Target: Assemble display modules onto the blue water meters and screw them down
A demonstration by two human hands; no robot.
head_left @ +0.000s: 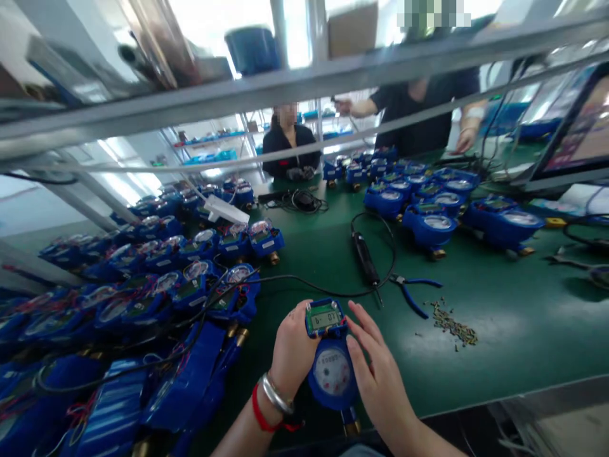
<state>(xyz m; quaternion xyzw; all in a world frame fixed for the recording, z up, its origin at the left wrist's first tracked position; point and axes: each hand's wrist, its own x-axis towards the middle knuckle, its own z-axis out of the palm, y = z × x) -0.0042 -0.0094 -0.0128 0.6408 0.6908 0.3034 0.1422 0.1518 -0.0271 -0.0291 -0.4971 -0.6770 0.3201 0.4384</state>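
My left hand (295, 346) curls round the left side of 1 blue meter (333, 374) at the table's (290, 254) near edge; my right hand (378, 365), fingers extended and slightly parted, lies along its right side

The only view is worn on the person's head, looking forward and steeply down over the green counter (304, 254). The person's own forearms enter close at the bottom edge; the counter stretches away to co-workers well beyond, under a shelf beam (304, 82) crossing the top. With one camera, no part is shared between views.
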